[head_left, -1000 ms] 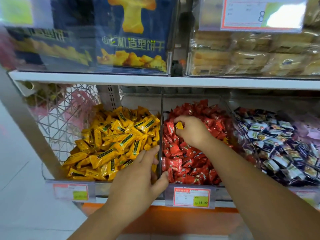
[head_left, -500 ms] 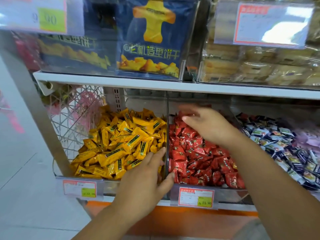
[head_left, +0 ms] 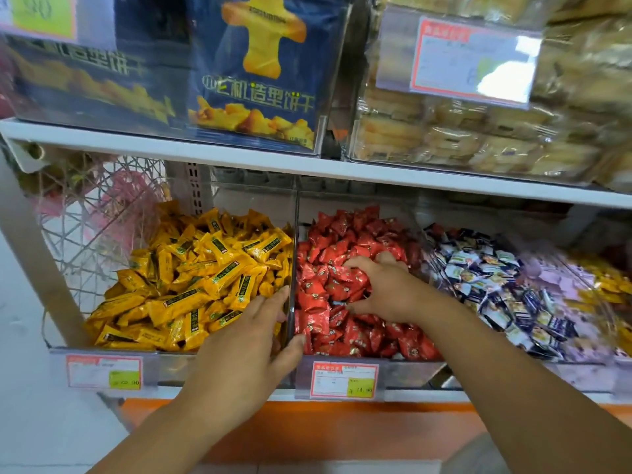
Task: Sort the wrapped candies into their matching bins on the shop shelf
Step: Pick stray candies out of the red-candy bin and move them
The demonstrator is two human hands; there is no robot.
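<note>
- Head view looks down on a shop shelf (head_left: 307, 167) with a row of clear bins: yellow candies (head_left: 201, 278) in the left one, red candies (head_left: 342, 268) in the middle, blue-and-white candies (head_left: 496, 278) to the right.
- Right hand (head_left: 379, 285) lies palm-down in the red bin, fingers curled and dug into the pile; whether it pinches 1 piece or only rakes through them I cannot tell, since the fingertips are buried among the wrappers.
- Left hand (head_left: 249, 347) rests at the front of the divider (head_left: 293, 268) between the yellow and red bins, fingers stretched forward and loosely together on the yellow side, thumb on the red side; it grips no candy.
- Step in hand, as I judge it: searching the red pile for strays that belong elsewhere.
- No wrong-coloured piece shows on top of the red heap, so the next move calls for turning wrappers over, lifting out any odd one between fingertips, and carrying it to its own bin.
- Risk: loose candies may spill over the low front lip.
- Hard to read: price tags (head_left: 345, 379) are blurred; bins at far right are smeared by glare and cut by the frame edge, their contents uncertain.
- Lower layers of every pile are hidden.
</note>
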